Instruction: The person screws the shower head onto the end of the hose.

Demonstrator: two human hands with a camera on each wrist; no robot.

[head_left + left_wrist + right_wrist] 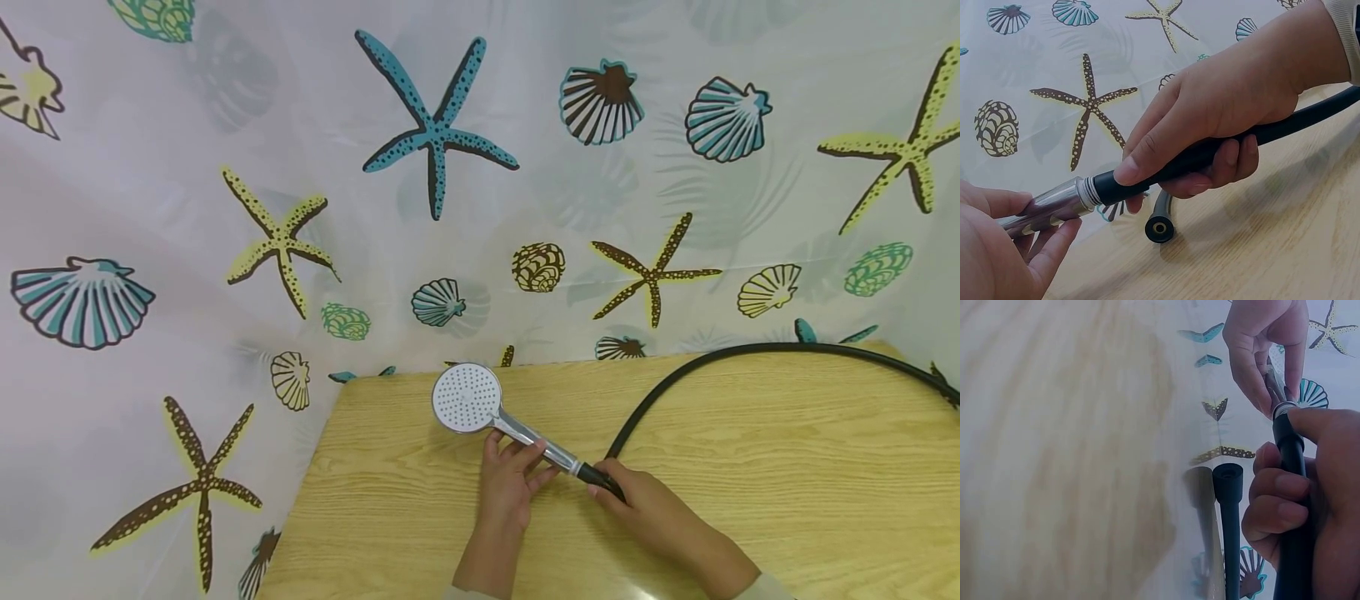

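A hand shower head point(467, 398) with a round white spray face and chrome handle is held just above the table. My left hand point(510, 479) pinches the chrome handle point(1054, 203) between thumb and fingers. My right hand point(652, 508) grips the black hose point(697, 362) by its end fitting point(1110, 187), which meets the handle's lower end. Silvery threads point(1089, 190) show between the fitting and the handle. The hose's other end point(1160, 228), with a round hole in it, appears beyond the right hand in the left wrist view.
The wooden table point(375, 483) lies beneath both hands. A white curtain point(510, 192) printed with starfish and shells hangs along the table's back and left edges. The hose curves across the table's back right and leaves the head view at the right.
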